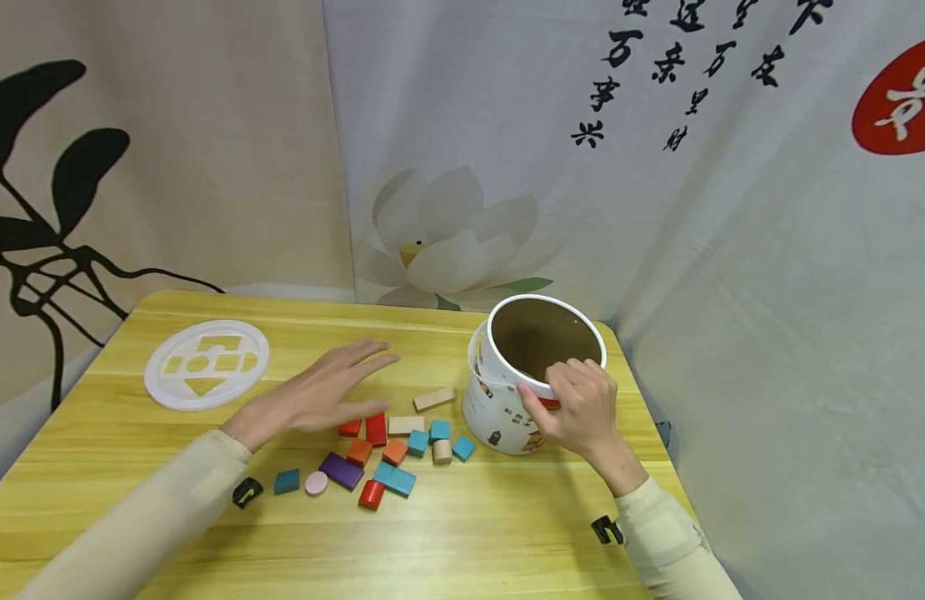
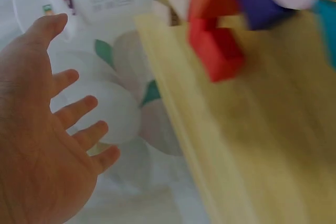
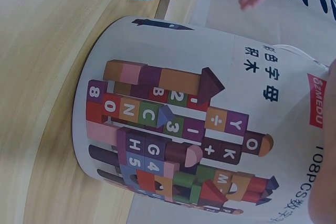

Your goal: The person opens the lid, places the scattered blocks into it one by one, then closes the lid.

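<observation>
My right hand [image 1: 582, 408] grips the near rim of a white printed bucket [image 1: 500, 421], its fingers over the edge and the thumb outside. In the right wrist view the bucket's wall [image 3: 283, 114] shows pictures of letter and number blocks. My left hand [image 1: 323, 392] hovers palm down, fingers spread, holding nothing, just behind and left of loose toy blocks. Among them are a purple block [image 1: 341, 471], a red block [image 1: 376, 429], a long blue block [image 1: 395, 479], a red cylinder [image 1: 371, 495] and a plain wooden block [image 1: 434, 399].
A round white lid [image 1: 158, 375] with shaped cutouts lies at the table's back left. The wooden table [image 1: 462, 550] meets a printed cloth [image 1: 462, 150] behind it, with another cloth along the right. A small black clip [image 1: 247, 492] is by the left sleeve.
</observation>
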`<control>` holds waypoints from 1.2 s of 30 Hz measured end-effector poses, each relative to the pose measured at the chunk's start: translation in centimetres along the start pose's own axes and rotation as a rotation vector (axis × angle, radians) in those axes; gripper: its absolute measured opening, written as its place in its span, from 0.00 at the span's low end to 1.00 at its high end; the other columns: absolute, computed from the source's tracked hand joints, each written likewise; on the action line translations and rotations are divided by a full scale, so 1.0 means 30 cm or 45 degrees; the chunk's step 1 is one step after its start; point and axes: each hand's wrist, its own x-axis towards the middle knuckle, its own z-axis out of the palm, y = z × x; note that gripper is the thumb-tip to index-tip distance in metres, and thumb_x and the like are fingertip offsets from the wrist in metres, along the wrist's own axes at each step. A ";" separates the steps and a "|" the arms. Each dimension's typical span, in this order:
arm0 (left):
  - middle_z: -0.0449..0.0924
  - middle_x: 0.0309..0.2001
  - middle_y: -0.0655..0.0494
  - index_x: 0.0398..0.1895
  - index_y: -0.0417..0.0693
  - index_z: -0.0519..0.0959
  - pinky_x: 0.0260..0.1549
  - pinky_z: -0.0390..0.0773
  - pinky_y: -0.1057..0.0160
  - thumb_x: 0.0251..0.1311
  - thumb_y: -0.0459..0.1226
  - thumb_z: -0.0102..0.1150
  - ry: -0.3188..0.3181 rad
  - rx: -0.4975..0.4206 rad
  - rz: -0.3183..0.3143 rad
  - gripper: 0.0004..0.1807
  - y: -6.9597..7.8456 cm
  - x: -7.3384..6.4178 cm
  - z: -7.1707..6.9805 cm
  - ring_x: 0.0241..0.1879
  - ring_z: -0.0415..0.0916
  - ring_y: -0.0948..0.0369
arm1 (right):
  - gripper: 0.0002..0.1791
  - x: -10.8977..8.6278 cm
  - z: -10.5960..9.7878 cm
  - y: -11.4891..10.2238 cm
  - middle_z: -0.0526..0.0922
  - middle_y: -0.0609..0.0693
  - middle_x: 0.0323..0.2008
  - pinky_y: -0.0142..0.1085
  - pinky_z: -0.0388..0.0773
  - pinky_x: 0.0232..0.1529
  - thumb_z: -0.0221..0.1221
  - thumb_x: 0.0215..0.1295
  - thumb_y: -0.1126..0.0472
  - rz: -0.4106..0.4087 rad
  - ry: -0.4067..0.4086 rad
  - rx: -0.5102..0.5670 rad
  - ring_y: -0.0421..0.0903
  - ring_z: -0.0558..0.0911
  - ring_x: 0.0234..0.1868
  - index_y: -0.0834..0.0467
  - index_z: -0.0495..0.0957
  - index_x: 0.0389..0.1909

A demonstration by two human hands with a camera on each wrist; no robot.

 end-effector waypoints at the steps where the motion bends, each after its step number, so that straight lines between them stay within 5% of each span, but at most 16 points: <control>1: 0.60 0.90 0.40 0.90 0.55 0.65 0.83 0.58 0.22 0.82 0.58 0.62 -0.011 0.006 -0.016 0.41 -0.011 -0.019 0.008 0.89 0.55 0.33 | 0.32 0.000 0.000 0.000 0.61 0.44 0.14 0.40 0.56 0.20 0.57 0.80 0.39 0.000 0.000 0.000 0.43 0.58 0.18 0.54 0.64 0.18; 11: 0.71 0.84 0.36 0.84 0.46 0.74 0.77 0.72 0.25 0.80 0.53 0.67 -0.096 -0.020 -0.090 0.37 -0.095 -0.126 0.080 0.82 0.69 0.32 | 0.33 0.000 -0.001 0.001 0.60 0.44 0.14 0.39 0.56 0.21 0.57 0.81 0.39 0.001 0.012 0.005 0.43 0.58 0.17 0.54 0.64 0.18; 36: 0.85 0.71 0.40 0.72 0.42 0.84 0.70 0.82 0.31 0.72 0.41 0.76 -0.080 -0.047 -0.132 0.29 -0.143 -0.133 0.160 0.70 0.82 0.37 | 0.33 -0.006 0.001 0.009 0.60 0.43 0.14 0.36 0.53 0.23 0.58 0.81 0.39 -0.013 0.011 -0.009 0.42 0.57 0.18 0.53 0.63 0.18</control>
